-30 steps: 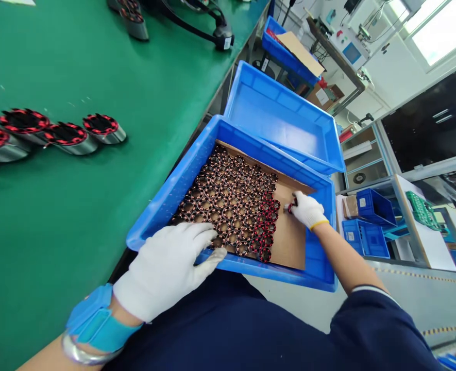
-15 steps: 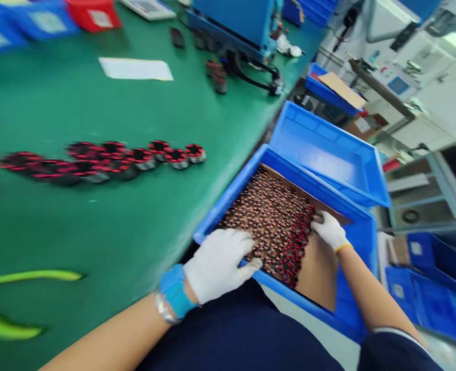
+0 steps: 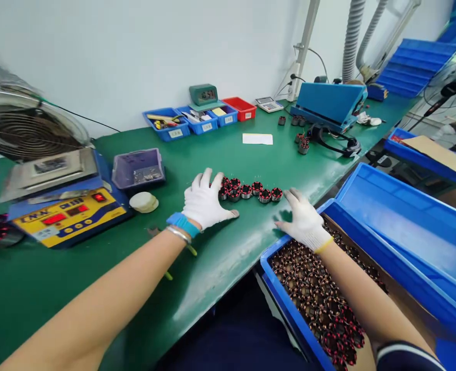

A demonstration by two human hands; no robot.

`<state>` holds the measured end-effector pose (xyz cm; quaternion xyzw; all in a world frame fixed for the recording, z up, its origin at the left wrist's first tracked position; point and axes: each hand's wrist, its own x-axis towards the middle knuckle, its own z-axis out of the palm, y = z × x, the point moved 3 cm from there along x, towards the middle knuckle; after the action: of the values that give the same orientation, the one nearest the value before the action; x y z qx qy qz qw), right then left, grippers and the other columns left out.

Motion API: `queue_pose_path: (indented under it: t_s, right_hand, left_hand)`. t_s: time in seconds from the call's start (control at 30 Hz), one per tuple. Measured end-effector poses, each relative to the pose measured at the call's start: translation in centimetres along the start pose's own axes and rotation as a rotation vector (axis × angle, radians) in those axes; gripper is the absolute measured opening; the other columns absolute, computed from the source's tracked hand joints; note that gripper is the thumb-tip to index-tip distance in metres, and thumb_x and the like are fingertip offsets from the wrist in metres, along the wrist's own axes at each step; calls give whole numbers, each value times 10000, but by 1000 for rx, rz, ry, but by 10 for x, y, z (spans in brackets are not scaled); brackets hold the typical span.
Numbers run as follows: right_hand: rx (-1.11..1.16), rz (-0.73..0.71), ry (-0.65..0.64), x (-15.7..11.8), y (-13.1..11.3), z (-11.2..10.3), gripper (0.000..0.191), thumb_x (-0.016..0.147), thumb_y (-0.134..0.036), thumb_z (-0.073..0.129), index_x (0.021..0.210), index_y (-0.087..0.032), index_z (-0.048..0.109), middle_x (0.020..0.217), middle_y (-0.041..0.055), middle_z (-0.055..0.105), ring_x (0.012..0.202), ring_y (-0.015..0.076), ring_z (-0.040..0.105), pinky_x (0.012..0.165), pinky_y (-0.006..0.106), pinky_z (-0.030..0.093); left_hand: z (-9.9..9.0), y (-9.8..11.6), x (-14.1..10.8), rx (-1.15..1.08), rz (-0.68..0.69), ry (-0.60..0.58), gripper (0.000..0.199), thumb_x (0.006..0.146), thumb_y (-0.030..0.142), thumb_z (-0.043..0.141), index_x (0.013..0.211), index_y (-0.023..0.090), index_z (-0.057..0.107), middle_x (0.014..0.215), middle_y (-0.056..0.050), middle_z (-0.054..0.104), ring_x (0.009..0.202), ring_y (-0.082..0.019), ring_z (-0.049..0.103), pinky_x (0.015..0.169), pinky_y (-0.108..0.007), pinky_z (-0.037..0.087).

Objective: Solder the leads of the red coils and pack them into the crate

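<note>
A row of small round motor stators (image 3: 246, 191), black and red on top with metal sides, stands on the green table (image 3: 228, 247). My left hand (image 3: 206, 201), in a white glove, lies spread over the row's left end and hides some of it. Just past the right end, my gloved right hand (image 3: 303, 219) has its fingers stretched apart above the table edge, holding nothing. Below my right forearm, a blue bin (image 3: 268, 265) holds many packed stators, copper-coloured ones and a red-topped band.
A yellow-fronted winding counter (image 3: 69, 216), purple tray (image 3: 138, 170) and pale round discs (image 3: 144, 202) stand left. Small blue and red boxes (image 3: 240, 108), a clock (image 3: 203, 95) and a white paper (image 3: 257, 139) lie behind. A black headset (image 3: 338, 141) sits back right.
Both hands have moved from the bin to the stators on the table. My right hand has left the stators in the bin. The view has swung left and up.
</note>
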<state>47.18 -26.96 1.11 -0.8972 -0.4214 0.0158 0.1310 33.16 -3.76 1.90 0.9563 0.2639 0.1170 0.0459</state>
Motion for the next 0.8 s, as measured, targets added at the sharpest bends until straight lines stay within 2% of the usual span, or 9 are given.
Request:
queue_pose_path:
  t_s: [0.03, 0.1, 0.2, 0.3, 0.43, 0.53, 0.63, 0.73, 0.8]
  right_hand:
    - [-20, 10, -15, 23, -7, 5, 994, 645, -504, 748, 1465, -246, 249, 1543, 102, 209, 1367, 310, 307, 1093, 431, 355]
    - [-40, 11, -88, 59, -17, 14, 1101, 569, -544, 788, 1472, -286, 212, 1558, 96, 157, 1345, 349, 318, 1041, 481, 395]
    - [-42, -68, -184, 83, -32, 25, 1061, 588, -587, 757, 1463, -338, 210, 1545, 75, 195, 1280, 348, 400, 975, 480, 447]
    - [-67, -173, -203, 84, -43, 30, 927, 668, -601, 695, 1445, -354, 252, 1516, 70, 252, 1198, 322, 487, 936, 447, 475]
    - [-128, -254, -186, 78, -52, 30, 820, 728, -597, 645, 1425, -332, 302, 1518, 71, 238, 1160, 316, 507, 893, 425, 496]
    - [-151, -277, -192, 74, -59, 30, 750, 776, -582, 600, 1417, -312, 316, 1464, 85, 322, 1121, 301, 521, 875, 418, 503]
    - [-166, -243, -198, 70, -68, 30, 733, 780, -594, 583, 1407, -332, 309, 1422, 98, 352, 1063, 293, 546, 809, 419, 528]
    - [-184, -201, -183, 69, -76, 31, 662, 755, -618, 591, 1317, -322, 405, 1364, 109, 376, 998, 283, 572, 741, 413, 547]
    - [-183, -172, -181, 69, -79, 32, 619, 736, -638, 594, 1235, -294, 467, 1298, 117, 404, 933, 271, 594, 702, 412, 554]
  left_hand:
    - [2, -8, 10, 46, -11, -29, 1208, 488, 759, 691, 1464, 177, 279, 1554, -194, 155, 1378, -452, 196, 1050, -580, 307]
    - [6, -16, 26, 95, 61, -66, 1196, 499, 760, 678, 1467, 190, 268, 1564, -182, 124, 1395, -434, 166, 1061, -565, 292]
    - [13, -10, 37, 81, 249, -136, 1098, 582, 736, 640, 1466, 197, 273, 1549, -154, 208, 1380, -389, 236, 1060, -514, 319]
    - [20, 1, 38, 59, 294, -197, 904, 693, 679, 592, 1428, 209, 357, 1460, -126, 392, 1326, -380, 321, 1025, -500, 362]
    - [24, 9, 30, 20, 309, -157, 661, 813, 576, 522, 1361, 213, 455, 1361, -124, 489, 1230, -335, 417, 956, -440, 432]
    - [26, 10, 27, 22, 291, -130, 665, 814, 591, 515, 1360, 215, 457, 1378, -131, 465, 1208, -338, 442, 938, -446, 453]
    - [29, 10, 25, 34, 252, -155, 690, 798, 541, 562, 1391, 216, 421, 1426, -130, 422, 1196, -341, 472, 941, -444, 458]
    - [27, 8, 23, 15, 253, -172, 632, 810, 478, 555, 1373, 212, 444, 1398, -116, 461, 1163, -308, 517, 929, -402, 470]
    - [25, 6, 22, 11, 298, -171, 627, 812, 503, 541, 1363, 216, 457, 1389, -112, 472, 1157, -300, 527, 950, -399, 456]
